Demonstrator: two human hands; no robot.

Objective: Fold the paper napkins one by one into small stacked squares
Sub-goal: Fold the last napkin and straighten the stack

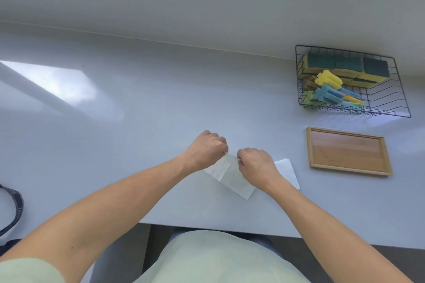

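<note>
Your left hand (207, 149) and right hand (255, 163) both pinch the far edge of the half-folded napkin (232, 179), its long axis running diagonally toward you and rightward, another napkin (287, 171) lying just beyond your right wrist.

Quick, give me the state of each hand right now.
Left hand: pinching the napkin at its far edge.
Right hand: pinching the same napkin.

top: pale green, short sleeve (30, 270) | forearms bare (no jewellery visible)
</note>
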